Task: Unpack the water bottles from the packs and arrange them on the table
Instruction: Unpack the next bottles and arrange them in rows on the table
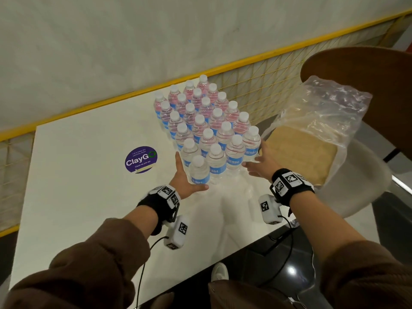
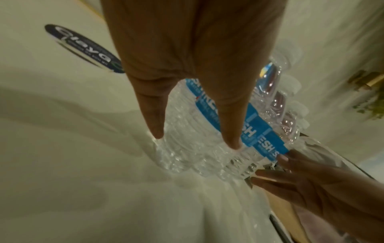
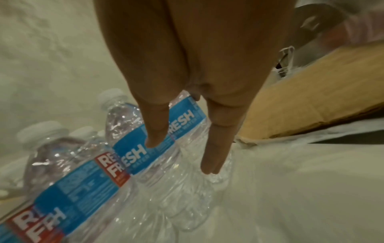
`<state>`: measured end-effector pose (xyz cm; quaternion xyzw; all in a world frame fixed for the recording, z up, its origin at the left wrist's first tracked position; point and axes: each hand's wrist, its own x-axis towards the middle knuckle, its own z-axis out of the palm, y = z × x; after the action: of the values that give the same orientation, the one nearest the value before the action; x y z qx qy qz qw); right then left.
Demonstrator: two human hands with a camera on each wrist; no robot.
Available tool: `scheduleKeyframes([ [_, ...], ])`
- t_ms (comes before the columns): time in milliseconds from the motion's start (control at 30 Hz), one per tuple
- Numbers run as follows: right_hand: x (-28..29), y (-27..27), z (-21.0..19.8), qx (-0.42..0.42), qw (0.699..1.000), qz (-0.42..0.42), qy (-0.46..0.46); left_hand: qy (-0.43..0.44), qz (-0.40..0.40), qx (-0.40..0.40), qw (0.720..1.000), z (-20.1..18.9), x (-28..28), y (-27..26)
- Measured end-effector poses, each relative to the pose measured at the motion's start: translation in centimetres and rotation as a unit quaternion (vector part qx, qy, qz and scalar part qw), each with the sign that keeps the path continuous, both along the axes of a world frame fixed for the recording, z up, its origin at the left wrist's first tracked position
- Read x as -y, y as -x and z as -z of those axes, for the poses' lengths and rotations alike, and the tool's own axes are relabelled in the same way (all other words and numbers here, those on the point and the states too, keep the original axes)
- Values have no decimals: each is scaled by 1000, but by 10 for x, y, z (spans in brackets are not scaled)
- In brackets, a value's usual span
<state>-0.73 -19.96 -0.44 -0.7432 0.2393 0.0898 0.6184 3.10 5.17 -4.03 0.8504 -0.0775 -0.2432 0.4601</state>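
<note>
Several clear water bottles (image 1: 207,121) with white caps and blue labels stand upright in tight rows on the white table (image 1: 78,175). My left hand (image 1: 185,175) lies with straight fingers along the block's near left side, thumb under the nearest bottle (image 1: 199,172). My right hand (image 1: 259,163) rests open against the near right corner bottle (image 1: 251,141). The left wrist view has my fingers (image 2: 230,125) flat against the bottles (image 2: 207,131). In the right wrist view straight fingers (image 3: 216,139) touch a labelled bottle (image 3: 145,148).
An empty crumpled plastic wrap (image 1: 330,114) with a cardboard tray (image 1: 301,152) lies on a white chair (image 1: 365,186) to the right. A purple round sticker (image 1: 141,159) marks the table at left. A yellow mesh railing (image 1: 256,85) runs behind. A brown chair back (image 1: 367,70) stands far right.
</note>
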Motion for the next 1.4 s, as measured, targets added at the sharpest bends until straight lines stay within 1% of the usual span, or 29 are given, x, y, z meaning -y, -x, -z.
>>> scheduleKeyframes([
  [133, 6, -4, 7, -12, 1000, 6, -19, 38, -7, 31, 999, 2, 2, -1],
  [333, 9, -5, 14, -20, 1000, 9, -14, 29, -15, 41, 999, 4, 2, -2],
  [400, 8, -5, 12, -28, 1000, -2, 2, 39, -12, 39, 998, 3, 2, -2],
  [433, 8, -4, 10, -29, 999, -10, 31, 39, -15, 39, 998, 1, 4, -1],
  [500, 9, -5, 2, -28, 990, -4, 140, 18, -42, 64, 997, -7, 7, 0],
  [567, 7, -5, -13, 3, 972, 52, 230, -14, -64, 131, 989, -22, 8, 1],
  [600, 3, -4, -22, 46, 964, 69, 254, -11, -63, 175, 983, -32, 7, 2],
  [633, -3, -3, -32, 93, 956, 60, 271, -2, -54, 214, 975, -40, 7, 3],
  [667, -10, -2, -41, 121, 951, 24, 285, 4, -35, 248, 968, -47, 6, 3],
  [700, -18, -1, -50, 129, 946, -33, 296, -2, -5, 275, 961, -53, 6, 3],
  [767, -35, -1, -59, 105, 930, -161, 315, -36, 68, 300, 951, -60, 6, 1],
  [800, -41, -4, -60, 90, 919, -206, 324, -60, 97, 302, 946, -61, 5, 1],
  [867, -52, -11, -55, 68, 905, -249, 337, -112, 141, 304, 936, -58, 3, -1],
  [933, -59, -17, -49, 57, 894, -269, 353, -144, 165, 301, 928, -54, 2, -2],
  [1000, -63, -20, -46, 54, 885, -277, 370, -151, 169, 297, 927, -52, 2, -3],
  [1233, -65, -23, -40, 55, 883, -262, 385, -155, 149, 307, 927, -51, 5, -5],
  [1400, -65, -24, -39, 55, 881, -261, 391, -160, 149, 305, 927, -52, 6, -5],
])
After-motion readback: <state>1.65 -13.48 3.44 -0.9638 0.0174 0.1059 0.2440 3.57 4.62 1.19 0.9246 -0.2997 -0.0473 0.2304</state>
